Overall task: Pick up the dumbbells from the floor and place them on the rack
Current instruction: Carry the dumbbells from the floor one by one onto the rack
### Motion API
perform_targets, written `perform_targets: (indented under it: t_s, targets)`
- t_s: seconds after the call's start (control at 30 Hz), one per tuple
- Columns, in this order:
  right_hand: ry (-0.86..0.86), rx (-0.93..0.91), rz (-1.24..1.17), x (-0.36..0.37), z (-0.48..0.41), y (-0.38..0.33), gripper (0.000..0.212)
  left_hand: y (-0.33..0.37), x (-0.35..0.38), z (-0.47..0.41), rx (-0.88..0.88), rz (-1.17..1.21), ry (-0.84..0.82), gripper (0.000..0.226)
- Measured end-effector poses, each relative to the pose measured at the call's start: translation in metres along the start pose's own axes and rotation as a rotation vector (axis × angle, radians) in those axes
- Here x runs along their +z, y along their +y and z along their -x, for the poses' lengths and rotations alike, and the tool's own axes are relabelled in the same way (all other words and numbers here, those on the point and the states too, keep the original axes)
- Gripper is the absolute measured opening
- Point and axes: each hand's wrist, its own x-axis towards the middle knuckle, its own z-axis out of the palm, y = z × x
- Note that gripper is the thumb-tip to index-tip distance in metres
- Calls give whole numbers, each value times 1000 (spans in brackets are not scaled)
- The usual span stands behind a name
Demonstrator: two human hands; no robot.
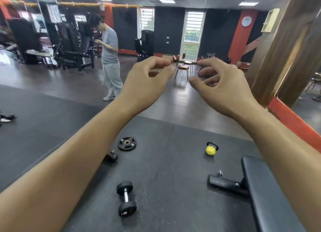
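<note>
Expect heavy, rigid dumbbell (126,198) left of bench (269,188); grip the handle (125,194). Left hand (147,82), right hand (220,87) loosely curled, empty.

Both arms outstretched, left hand (149,82) and right hand (220,85) empty, fingers loosely curled.

Your L hand (149,80) and R hand (224,89) are bare, fingers slim, edges a bit blurred. Both forearms (78,162) are bare too, running uncovered from wrists to the frame's bottom corners.
</note>
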Motion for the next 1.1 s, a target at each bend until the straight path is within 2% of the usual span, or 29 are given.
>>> perform_targets:
  t_s: [0.2,0.47,0.73,0.9,1.0,1.1]
  targets:
    - [-84,-78,-81,110,-107,9,46,-87,-30,-78,-97,-55,102,11]
    - [-301,-278,-178,333,-224,18,51,-258,-84,-133,-299,-214,350,13]
    - [-598,-459,-383,571,-332,17,53,-431,-125,-193,-589,-361,751,7]
    - [-752,-558,-487,662,-360,-8,51,-473,-143,-206,-708,-426,964,14]
    - [-833,-604,-542,691,-360,-23,51,-480,-149,-204,-754,-478,1073,11]
    - [-907,-647,-592,703,-349,-33,49,-479,-149,-192,-772,-527,1175,17]
